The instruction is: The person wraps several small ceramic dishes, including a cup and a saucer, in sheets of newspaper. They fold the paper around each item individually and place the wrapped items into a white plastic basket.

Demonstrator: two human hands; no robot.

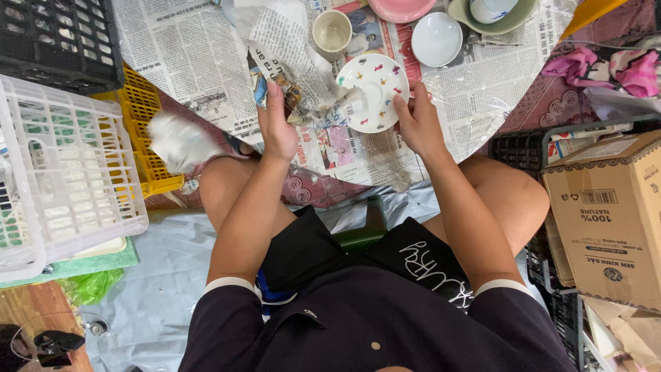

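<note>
Right hand (418, 124) pinches the rim of the small white saucer dotted with coloured marks (374, 89), holding it tilted over the newspaper-covered desk (200, 62). Left hand (277, 127) presses on the crumpled sheet of newspaper (289, 52) just beside the saucer, fingers closed on the paper's edge, and the sheet touches the saucer's left rim but does not cover it. So the wrapping looks barely begun: the saucer's face is fully bare. Further up the desk, unwrapped, sit a cream ceramic cup (332, 31), a pale blue shallow dish (436, 38) and a pink plate (401, 8) at the top edge. A white plastic crate (62, 179) stands off to the left, a brown cardboard box (609, 220) to the right.
</note>
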